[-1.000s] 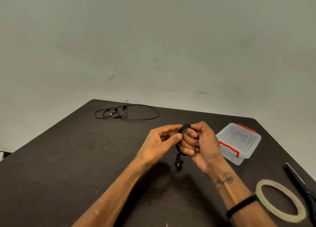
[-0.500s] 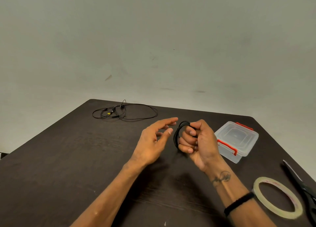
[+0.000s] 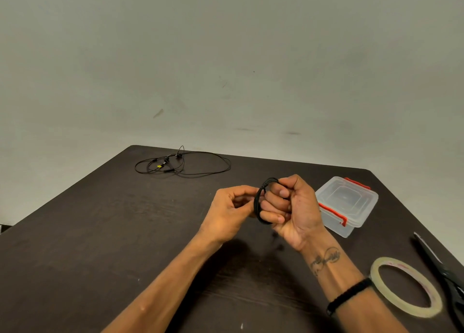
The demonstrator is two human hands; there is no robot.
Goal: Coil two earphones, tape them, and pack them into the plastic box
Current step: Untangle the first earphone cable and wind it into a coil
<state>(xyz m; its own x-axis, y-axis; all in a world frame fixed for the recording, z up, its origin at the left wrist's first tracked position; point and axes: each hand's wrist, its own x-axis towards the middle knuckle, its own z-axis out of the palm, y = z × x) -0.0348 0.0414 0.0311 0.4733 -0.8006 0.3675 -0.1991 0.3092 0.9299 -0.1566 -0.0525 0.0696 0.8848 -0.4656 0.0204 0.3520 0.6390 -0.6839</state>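
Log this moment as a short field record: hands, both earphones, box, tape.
right hand: fingers curled through the coiled earphone, holding it
left hand: pinching the coil's near edge
loose earphone: uncoiled, far left of table
plastic box: lid on, red clips, right of hands
tape roll: flat, near right
scissors: right edge
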